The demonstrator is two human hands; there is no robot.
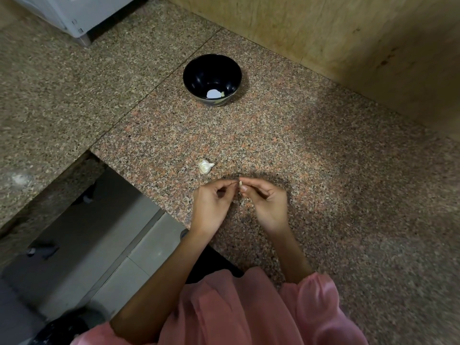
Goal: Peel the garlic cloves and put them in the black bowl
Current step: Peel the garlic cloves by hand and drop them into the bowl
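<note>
Over the granite counter, my right hand (263, 202) pinches a small pale garlic clove (241, 183) between thumb and forefinger. My left hand (214, 202) meets it from the left, fingertips pinched at the clove's skin. A partly broken garlic bulb (205, 166) lies on the counter just beyond my hands. The black bowl (196, 70) stands farther back in the middle, with a pale peeled clove (223, 94) at its bottom beside a bright reflection.
The speckled granite counter (323, 170) ends at a corner edge to my left, with the tiled floor (119, 245) below. A wooden wall panel (348, 33) rises behind the bowl at right. A grey-white appliance (74, 13) stands at the far left.
</note>
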